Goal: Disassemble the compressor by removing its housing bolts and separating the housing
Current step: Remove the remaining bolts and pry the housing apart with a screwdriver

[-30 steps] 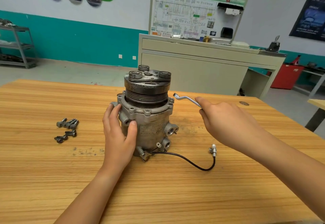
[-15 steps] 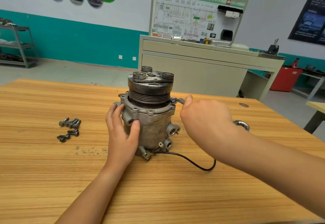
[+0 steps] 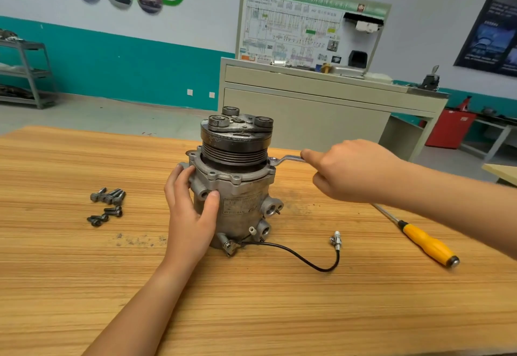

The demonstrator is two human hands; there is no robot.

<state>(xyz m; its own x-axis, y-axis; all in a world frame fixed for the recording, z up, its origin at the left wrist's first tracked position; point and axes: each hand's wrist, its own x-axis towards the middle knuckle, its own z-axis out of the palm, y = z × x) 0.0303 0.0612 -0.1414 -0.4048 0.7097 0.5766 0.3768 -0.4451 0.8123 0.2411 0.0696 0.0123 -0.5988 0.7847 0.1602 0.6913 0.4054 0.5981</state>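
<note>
On the worktop (image 3: pixel 84 285), well to the left of the compressor (image 3: pixel 236 185), lies a loose cluster of removed bolts (image 3: pixel 107 205), which suggests much of the unbolting is already done. The left hand (image 3: pixel 190 210) is clasped around the left flank of the compressor's housing, thumb across the front just below the flange, steadying the unit as it stands upright near the middle of the worktop. A second ago the wrench (image 3: pixel 285 159) was held clear of the compressor to its right; now its ring end sits on a bolt at the right edge of the flange, just under the pulley, and the shank runs out to the right. The right hand (image 3: pixel 352 171) is clenched on that shank. So the tool is engaged, and the step in hand looks to be turning out one of the last housing bolts. Further right of the compressor, beyond its black lead (image 3: pixel 307 260), a yellow-handled screwdriver (image 3: pixel 425 244) lies on the worktop, partly hidden by the right forearm.
</note>
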